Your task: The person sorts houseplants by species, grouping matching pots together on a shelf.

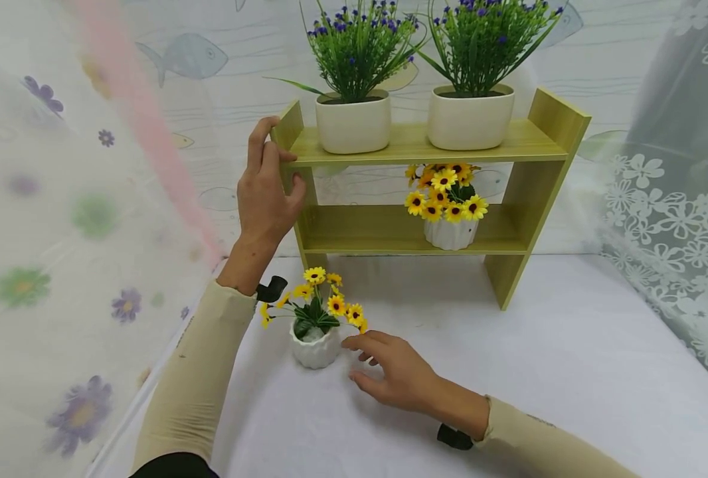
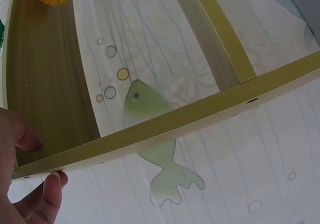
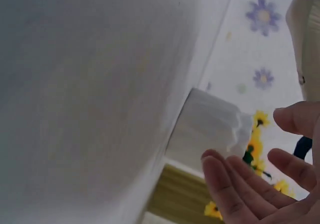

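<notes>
My left hand [image 1: 269,184] grips the upper left side of a wooden shelf [image 1: 426,143]. In the left wrist view, the thumb lies inside the side panel [image 2: 165,120] and the fingers wrap its outer face. A small ribbed white flowerpot [image 1: 315,350] with yellow artificial flowers [image 1: 336,304] stands on the white tabletop, in front of the shelf's left leg. Just right of this pot, my right hand [image 1: 397,373] is held with fingers loosely extended and nothing in it. From the right wrist, its fingertips overlap the pot [image 3: 207,126].
Two larger cream planters [image 1: 354,125] with purple-flowered greenery stand on the upper board. A second white pot [image 1: 451,234] of yellow flowers sits right of centre on the lower board. Patterned curtains [image 1: 79,265] hang at the left and back, a lace one [image 1: 689,219] at the right.
</notes>
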`<state>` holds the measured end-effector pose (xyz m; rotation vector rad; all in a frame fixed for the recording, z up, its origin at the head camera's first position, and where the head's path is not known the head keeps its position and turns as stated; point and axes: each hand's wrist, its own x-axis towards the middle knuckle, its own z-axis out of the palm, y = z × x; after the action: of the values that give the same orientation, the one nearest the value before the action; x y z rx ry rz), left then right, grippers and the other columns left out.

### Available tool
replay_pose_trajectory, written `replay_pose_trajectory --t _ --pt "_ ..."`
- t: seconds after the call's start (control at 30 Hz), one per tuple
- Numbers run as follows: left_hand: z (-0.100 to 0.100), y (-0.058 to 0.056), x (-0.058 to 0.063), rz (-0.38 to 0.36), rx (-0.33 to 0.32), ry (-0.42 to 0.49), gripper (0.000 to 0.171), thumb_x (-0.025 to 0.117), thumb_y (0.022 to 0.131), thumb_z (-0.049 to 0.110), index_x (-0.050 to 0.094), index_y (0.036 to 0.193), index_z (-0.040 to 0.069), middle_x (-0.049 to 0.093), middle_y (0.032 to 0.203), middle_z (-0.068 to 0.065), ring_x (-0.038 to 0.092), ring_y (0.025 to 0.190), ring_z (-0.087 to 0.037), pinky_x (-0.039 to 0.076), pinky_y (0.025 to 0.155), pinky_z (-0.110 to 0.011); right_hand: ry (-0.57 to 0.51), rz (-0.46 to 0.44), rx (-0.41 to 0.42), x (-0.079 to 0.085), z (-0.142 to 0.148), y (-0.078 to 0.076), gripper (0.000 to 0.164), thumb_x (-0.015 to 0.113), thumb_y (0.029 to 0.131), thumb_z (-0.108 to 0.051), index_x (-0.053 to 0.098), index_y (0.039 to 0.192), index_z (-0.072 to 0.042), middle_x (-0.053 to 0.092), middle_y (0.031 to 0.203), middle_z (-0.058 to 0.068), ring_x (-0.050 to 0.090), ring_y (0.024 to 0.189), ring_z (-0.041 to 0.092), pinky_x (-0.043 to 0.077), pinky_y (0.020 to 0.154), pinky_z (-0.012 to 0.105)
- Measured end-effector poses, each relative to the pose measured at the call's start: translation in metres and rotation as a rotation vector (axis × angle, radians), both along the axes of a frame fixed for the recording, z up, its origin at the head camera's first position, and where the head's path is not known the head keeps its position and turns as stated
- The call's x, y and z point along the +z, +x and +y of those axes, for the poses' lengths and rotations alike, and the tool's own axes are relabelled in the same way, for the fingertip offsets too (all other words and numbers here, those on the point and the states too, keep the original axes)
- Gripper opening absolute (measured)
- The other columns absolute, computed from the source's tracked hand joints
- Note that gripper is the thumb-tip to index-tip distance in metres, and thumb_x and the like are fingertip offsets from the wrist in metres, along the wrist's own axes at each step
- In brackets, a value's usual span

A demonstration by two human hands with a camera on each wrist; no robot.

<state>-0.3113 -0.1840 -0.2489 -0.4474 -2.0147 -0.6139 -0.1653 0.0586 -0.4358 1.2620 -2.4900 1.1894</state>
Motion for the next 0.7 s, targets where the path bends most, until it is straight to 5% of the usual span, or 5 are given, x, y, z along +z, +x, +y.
replay_pose_trajectory --t 0.2,0.43,0.7 --pt "0.000 0.001 0.002 -0.012 0.005 -0.006 0.033 0.067 0.094 0.004 0.062 0.126 -0.002 0.034 0.164 0.010 0.067 0.094 -0.030 0.056 0.070 -0.044 0.118 -0.012 -0.045 -0.002 -0.021 -0.003 0.059 0.076 0.098 -0.025 0.054 0.153 -0.018 0.066 0.139 0.008 0.073 0.108 0.023 0.059 0.090 0.036" --pt "0.000 0.000 0.001 -0.015 0.002 -0.001 0.032 0.066 0.093 0.004 0.062 0.125 -0.002 0.034 0.164 0.010 0.066 0.094 -0.030 0.055 0.070 -0.044 0.143 0.086 -0.107 -0.004 -0.036 -0.013 0.055 0.078 0.096 -0.028 0.060 0.147 -0.018 0.067 0.139 0.007 0.066 0.127 0.025 0.056 0.102 0.045" --pt "0.000 0.001 -0.001 0.003 0.007 -0.018 0.030 0.066 0.095 0.007 0.062 0.124 -0.001 0.034 0.165 0.007 0.065 0.092 -0.031 0.056 0.069 -0.044 0.147 0.137 -0.138 -0.005 -0.045 -0.026 0.038 0.079 0.096 -0.027 0.070 0.132 -0.018 0.070 0.123 0.007 0.070 0.108 0.024 0.059 0.088 0.042"
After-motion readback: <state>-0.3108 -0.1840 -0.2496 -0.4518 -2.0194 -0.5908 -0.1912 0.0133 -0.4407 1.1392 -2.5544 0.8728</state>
